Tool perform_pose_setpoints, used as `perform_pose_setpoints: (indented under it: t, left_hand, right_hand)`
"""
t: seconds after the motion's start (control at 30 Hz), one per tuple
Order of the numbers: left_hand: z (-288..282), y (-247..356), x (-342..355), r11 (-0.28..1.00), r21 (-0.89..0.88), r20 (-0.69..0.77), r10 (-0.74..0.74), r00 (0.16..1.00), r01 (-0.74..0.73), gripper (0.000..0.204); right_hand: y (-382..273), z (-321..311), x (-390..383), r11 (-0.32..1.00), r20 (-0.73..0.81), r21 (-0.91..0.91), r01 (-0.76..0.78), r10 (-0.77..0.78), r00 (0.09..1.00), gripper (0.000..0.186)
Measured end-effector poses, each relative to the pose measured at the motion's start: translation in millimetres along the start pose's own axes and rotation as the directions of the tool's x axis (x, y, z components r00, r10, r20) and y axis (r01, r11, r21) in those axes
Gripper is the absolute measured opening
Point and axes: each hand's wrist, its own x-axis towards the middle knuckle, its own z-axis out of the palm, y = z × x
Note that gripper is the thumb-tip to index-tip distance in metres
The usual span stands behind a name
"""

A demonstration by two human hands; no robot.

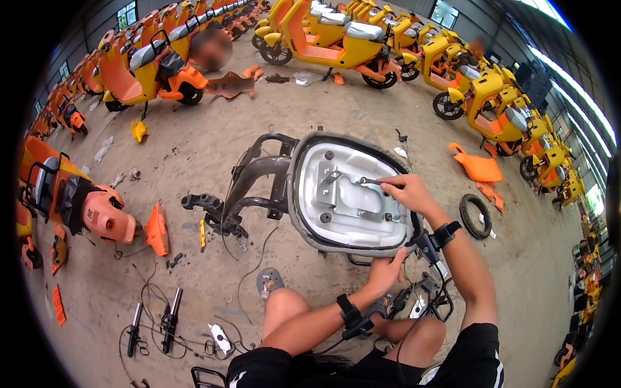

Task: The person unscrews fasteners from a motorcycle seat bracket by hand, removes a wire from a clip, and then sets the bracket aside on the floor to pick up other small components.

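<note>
An upturned seat [336, 158] with a white underside, dark rim and metal bracket [331, 200] lies over a dark metal scooter frame [255, 181]. My right hand [404, 193] is closed on a small wrench-like tool [372, 182] held at the bracket, right of its middle. My left hand [388, 268] has its fingers wrapped at the near edge of the seat, below its right part, partly hidden under it. Black straps with small devices sit on both my wrists.
Rows of yellow and orange scooters [330, 45] stand around. On the concrete floor lie orange panels [475, 165], a tyre [474, 216], two fork tubes [171, 317], cables and small parts. An orange-and-black scooter [103, 216] stands at the left.
</note>
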Motion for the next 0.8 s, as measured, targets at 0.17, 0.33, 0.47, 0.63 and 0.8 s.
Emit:
perform_pose_setpoints:
  t: [0.17, 0.33, 0.47, 0.63, 0.8]
  left_hand:
    - [0.2, -1.8, 4.3, 0.999, 0.023, 0.044, 0.029, 0.999, -0.03, 0.036]
    - [-1.2, 11.9, 4.7, 0.996, 0.083, 0.09, -0.031, 0.995, 0.024, 0.041]
    - [-2.7, 4.0, 4.5, 0.996, 0.072, 0.05, 0.051, 0.997, -0.054, 0.04]
    - [0.7, 0.8, 3.9, 0.998, 0.038, 0.007, 0.05, 0.999, -0.05, 0.04]
    - [-8.5, 12.3, 1.3, 0.972, -0.072, 0.11, -0.215, 0.971, 0.223, 0.061]
  right_hand:
    - [5.8, -0.1, 14.1, 1.0, 0.077, 0.001, -0.02, 0.02, 0.997, 0.026]
    - [24.3, 19.6, 9.9, 0.981, 0.008, 0.164, -0.107, 0.107, 0.994, 0.032]
    - [33.3, 28.3, 9.3, 0.964, 0.012, 0.225, -0.144, 0.145, 0.989, 0.028]
    - [50.2, 28.9, 6.4, 0.913, 0.075, 0.348, -0.213, 0.199, 0.977, 0.022]
    - [49.5, 28.5, 5.6, 0.898, 0.09, 0.376, -0.228, 0.21, 0.974, 0.025]
